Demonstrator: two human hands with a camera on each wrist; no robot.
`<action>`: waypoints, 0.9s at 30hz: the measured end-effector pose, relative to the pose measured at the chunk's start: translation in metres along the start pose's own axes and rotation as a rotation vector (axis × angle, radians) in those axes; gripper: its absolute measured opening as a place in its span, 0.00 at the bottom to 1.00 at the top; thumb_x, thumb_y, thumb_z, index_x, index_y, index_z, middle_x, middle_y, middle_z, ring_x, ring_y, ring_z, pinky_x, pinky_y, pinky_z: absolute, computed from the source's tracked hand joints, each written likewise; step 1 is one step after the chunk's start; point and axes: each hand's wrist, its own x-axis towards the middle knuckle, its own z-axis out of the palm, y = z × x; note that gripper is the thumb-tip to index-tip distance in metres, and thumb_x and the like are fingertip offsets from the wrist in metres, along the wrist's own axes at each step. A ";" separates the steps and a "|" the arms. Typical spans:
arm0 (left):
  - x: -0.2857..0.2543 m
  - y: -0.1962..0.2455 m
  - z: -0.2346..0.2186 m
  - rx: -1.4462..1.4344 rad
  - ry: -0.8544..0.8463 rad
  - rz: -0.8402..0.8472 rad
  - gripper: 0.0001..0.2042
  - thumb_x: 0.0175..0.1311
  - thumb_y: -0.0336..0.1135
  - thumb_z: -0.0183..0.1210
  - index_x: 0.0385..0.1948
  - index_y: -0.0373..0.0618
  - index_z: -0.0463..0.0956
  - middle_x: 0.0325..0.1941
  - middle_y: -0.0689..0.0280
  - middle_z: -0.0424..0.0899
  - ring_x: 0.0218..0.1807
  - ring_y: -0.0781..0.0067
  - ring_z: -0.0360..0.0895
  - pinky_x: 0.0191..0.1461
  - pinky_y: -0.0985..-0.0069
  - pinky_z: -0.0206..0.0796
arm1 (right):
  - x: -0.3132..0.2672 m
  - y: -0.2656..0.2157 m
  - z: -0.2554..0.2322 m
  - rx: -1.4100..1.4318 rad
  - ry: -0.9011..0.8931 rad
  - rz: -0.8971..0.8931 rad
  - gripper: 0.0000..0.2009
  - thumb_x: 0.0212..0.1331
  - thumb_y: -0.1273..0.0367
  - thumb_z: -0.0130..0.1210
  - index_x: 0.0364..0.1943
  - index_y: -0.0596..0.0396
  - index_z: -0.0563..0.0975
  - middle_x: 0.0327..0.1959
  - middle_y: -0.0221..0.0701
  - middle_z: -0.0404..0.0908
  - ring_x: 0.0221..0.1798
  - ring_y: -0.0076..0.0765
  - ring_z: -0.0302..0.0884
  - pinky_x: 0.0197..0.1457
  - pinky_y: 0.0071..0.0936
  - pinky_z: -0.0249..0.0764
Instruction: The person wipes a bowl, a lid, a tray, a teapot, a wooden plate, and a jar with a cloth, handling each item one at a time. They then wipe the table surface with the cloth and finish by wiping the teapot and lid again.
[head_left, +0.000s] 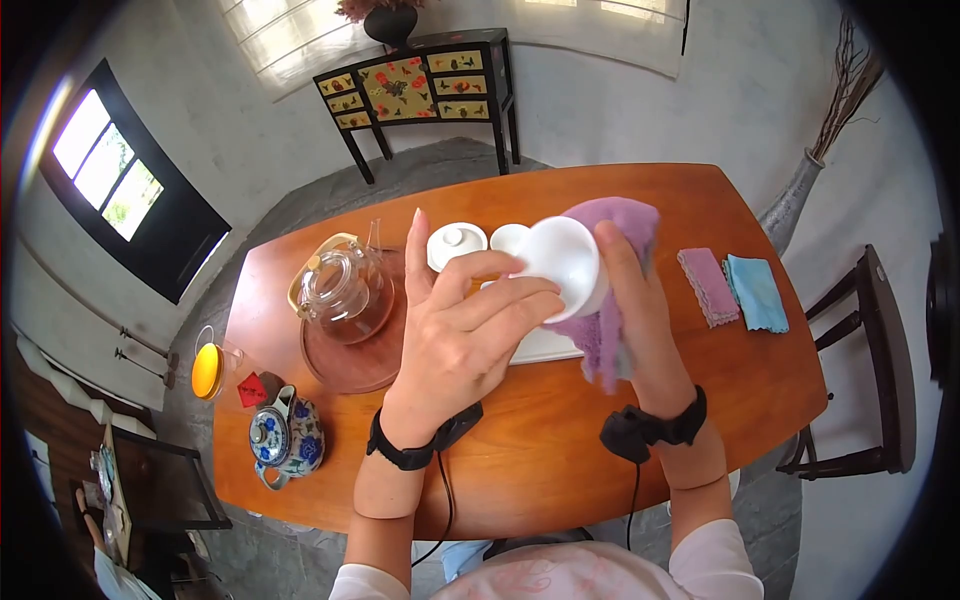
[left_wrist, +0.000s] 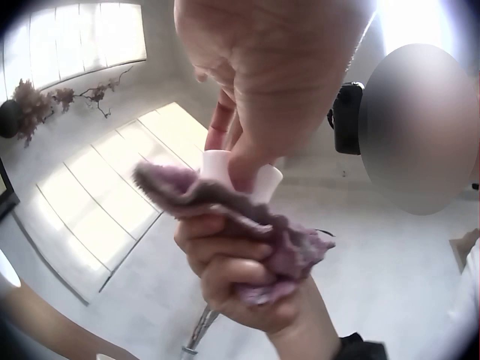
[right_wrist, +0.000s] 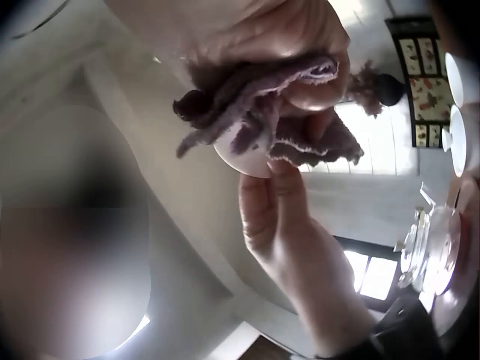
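A white cup is held up over the table, tilted so its inside faces the head camera. My right hand grips it through a crumpled purple cloth, thumb up by the rim. From the other side my left hand pinches the cup's rim between thumb and fingers, with its index finger raised. In the left wrist view the right hand's fingers curl round the purple cloth under the cup. The cloth covers much of the cup in the right wrist view.
Behind the hands stand a lidded white bowl and a small white cup. A glass teapot sits on a round tray at left, near a blue floral teapot. Folded pink and blue cloths lie at right.
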 end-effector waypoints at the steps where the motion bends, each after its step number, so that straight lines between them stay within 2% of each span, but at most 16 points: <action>1: 0.001 0.004 -0.003 -0.064 0.022 -0.090 0.06 0.48 0.31 0.62 0.29 0.52 0.81 0.32 0.75 0.81 0.43 0.73 0.75 0.69 0.43 0.40 | 0.007 0.008 -0.008 -0.238 0.049 -0.145 0.15 0.64 0.62 0.50 0.48 0.56 0.73 0.38 0.30 0.78 0.35 0.20 0.76 0.35 0.21 0.73; 2: 0.001 0.006 -0.005 -0.129 0.044 -0.179 0.06 0.49 0.32 0.63 0.30 0.49 0.81 0.30 0.72 0.81 0.40 0.71 0.76 0.69 0.46 0.44 | 0.011 0.014 -0.013 -0.477 0.099 -0.290 0.15 0.63 0.64 0.51 0.48 0.58 0.73 0.39 0.31 0.78 0.33 0.20 0.76 0.33 0.19 0.73; 6: -0.005 0.000 0.004 -0.362 0.130 -0.354 0.07 0.50 0.32 0.65 0.31 0.43 0.80 0.26 0.64 0.80 0.35 0.64 0.75 0.67 0.52 0.51 | 0.014 0.018 -0.011 -0.492 0.075 -0.600 0.13 0.62 0.68 0.52 0.47 0.62 0.73 0.43 0.34 0.77 0.33 0.20 0.76 0.34 0.20 0.73; 9: -0.006 0.003 0.007 -0.932 0.254 -0.924 0.08 0.59 0.28 0.59 0.39 0.36 0.79 0.33 0.68 0.83 0.37 0.83 0.75 0.53 0.76 0.66 | 0.004 0.018 0.003 -0.344 0.041 -0.664 0.12 0.63 0.67 0.49 0.44 0.62 0.75 0.50 0.37 0.75 0.38 0.25 0.78 0.41 0.24 0.73; 11: -0.008 0.001 0.010 -1.096 0.282 -0.865 0.10 0.62 0.28 0.57 0.42 0.33 0.78 0.38 0.68 0.82 0.40 0.88 0.72 0.46 0.85 0.66 | 0.004 0.019 0.009 -1.325 -0.153 -1.154 0.16 0.65 0.64 0.46 0.49 0.63 0.72 0.53 0.38 0.73 0.43 0.28 0.78 0.46 0.29 0.73; 13: -0.013 0.001 0.010 -1.335 0.242 -0.833 0.10 0.62 0.27 0.57 0.42 0.33 0.77 0.40 0.66 0.81 0.41 0.84 0.73 0.46 0.85 0.65 | 0.014 0.033 0.000 -1.164 -0.172 -1.077 0.19 0.65 0.62 0.45 0.53 0.63 0.69 0.54 0.40 0.72 0.49 0.31 0.75 0.51 0.32 0.71; 15: -0.012 0.009 0.016 -1.069 0.164 -0.838 0.08 0.61 0.27 0.58 0.41 0.38 0.79 0.37 0.67 0.81 0.42 0.81 0.73 0.52 0.81 0.63 | 0.017 0.033 -0.005 -1.008 -0.202 -1.003 0.22 0.66 0.59 0.44 0.56 0.62 0.67 0.56 0.42 0.70 0.54 0.34 0.72 0.57 0.36 0.68; 17: -0.010 0.010 0.021 -0.985 0.130 -0.713 0.07 0.60 0.28 0.58 0.38 0.41 0.80 0.33 0.66 0.81 0.40 0.75 0.75 0.59 0.72 0.60 | 0.011 0.018 -0.006 0.097 -0.310 -0.063 0.25 0.66 0.59 0.44 0.61 0.63 0.61 0.60 0.46 0.64 0.63 0.40 0.62 0.65 0.41 0.58; 18: -0.010 0.009 0.024 -0.990 0.128 -0.712 0.07 0.60 0.28 0.58 0.38 0.41 0.80 0.33 0.66 0.81 0.40 0.75 0.75 0.59 0.72 0.60 | 0.007 0.009 -0.005 0.213 -0.218 0.120 0.26 0.66 0.61 0.43 0.63 0.64 0.58 0.64 0.48 0.57 0.67 0.44 0.54 0.68 0.40 0.52; 19: -0.011 0.006 0.026 -0.676 0.145 -0.571 0.07 0.57 0.27 0.59 0.37 0.42 0.80 0.32 0.66 0.80 0.40 0.71 0.75 0.61 0.67 0.58 | 0.004 0.014 -0.004 0.210 -0.213 0.118 0.26 0.66 0.61 0.43 0.63 0.64 0.58 0.64 0.48 0.57 0.67 0.44 0.54 0.68 0.40 0.52; 20: -0.010 0.004 0.028 -0.362 0.160 -0.423 0.08 0.54 0.27 0.59 0.36 0.42 0.80 0.31 0.66 0.80 0.39 0.68 0.75 0.63 0.62 0.56 | 0.003 0.026 0.001 -0.129 -0.190 -0.222 0.26 0.66 0.63 0.43 0.63 0.64 0.58 0.64 0.49 0.57 0.66 0.46 0.57 0.67 0.38 0.54; 21: -0.008 0.003 0.027 -0.362 0.156 -0.419 0.08 0.54 0.27 0.59 0.36 0.42 0.80 0.31 0.66 0.80 0.39 0.68 0.75 0.63 0.62 0.56 | 0.002 0.037 0.005 -0.467 -0.158 -0.557 0.26 0.66 0.64 0.43 0.64 0.63 0.57 0.64 0.49 0.57 0.65 0.47 0.59 0.66 0.37 0.56; 22: -0.006 0.003 0.025 -0.211 0.170 -0.326 0.09 0.51 0.26 0.59 0.36 0.43 0.80 0.30 0.66 0.80 0.40 0.67 0.75 0.64 0.58 0.55 | 0.002 0.043 0.006 -0.724 -0.146 -0.739 0.26 0.65 0.65 0.45 0.64 0.62 0.56 0.64 0.48 0.56 0.63 0.52 0.60 0.65 0.35 0.57; 25: -0.002 -0.002 0.010 -0.062 0.133 -0.177 0.13 0.43 0.25 0.58 0.34 0.47 0.80 0.30 0.69 0.79 0.41 0.69 0.75 0.66 0.55 0.53 | 0.009 0.041 0.000 -0.726 -0.185 -0.744 0.26 0.64 0.66 0.45 0.64 0.61 0.56 0.64 0.49 0.57 0.63 0.54 0.59 0.65 0.37 0.56; 26: -0.002 -0.005 0.006 -0.080 0.023 -0.109 0.12 0.44 0.25 0.57 0.33 0.47 0.80 0.30 0.70 0.79 0.41 0.70 0.74 0.67 0.54 0.53 | 0.016 0.036 -0.004 -0.610 -0.227 -0.752 0.23 0.64 0.65 0.47 0.61 0.60 0.63 0.59 0.44 0.66 0.58 0.43 0.67 0.60 0.32 0.63; 27: -0.002 -0.005 0.004 -0.099 -0.086 -0.042 0.12 0.44 0.25 0.57 0.32 0.48 0.80 0.29 0.71 0.78 0.42 0.71 0.74 0.68 0.53 0.52 | 0.020 0.029 -0.009 -0.616 -0.232 -0.752 0.23 0.64 0.65 0.47 0.61 0.60 0.63 0.59 0.44 0.66 0.58 0.43 0.67 0.60 0.32 0.63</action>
